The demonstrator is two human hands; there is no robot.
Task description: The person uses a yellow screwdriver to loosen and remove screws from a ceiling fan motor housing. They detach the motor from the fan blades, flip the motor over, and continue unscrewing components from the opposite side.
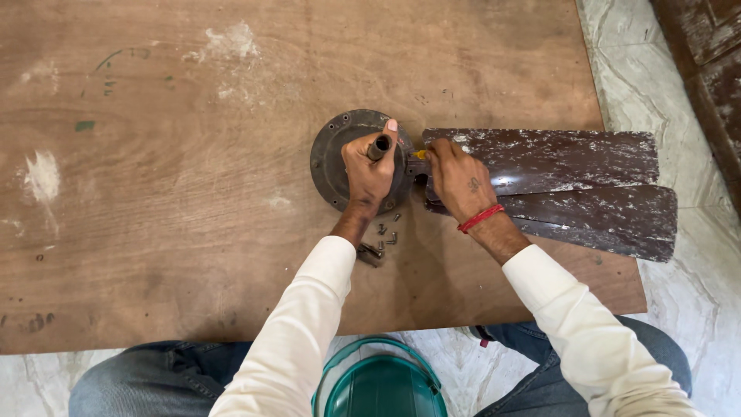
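We note a round grey fan motor housing lying flat on a brown plywood surface, and we take it as our landmark; the left hand rests on top of the housing, its grip closed around the short dark shaft that stands up from the centre, thumb extended past it. Immediately right of the housing, the right hand is closed narrowly around a small yellow-handled tool, its tip meeting the blade bracket at the housing's rim; a red thread band circles that wrist. Three brown, paint-flecked fan blades lie stacked further right of the housing; loose screws sit just below it; a green bucket stands well below, between the person's knees.
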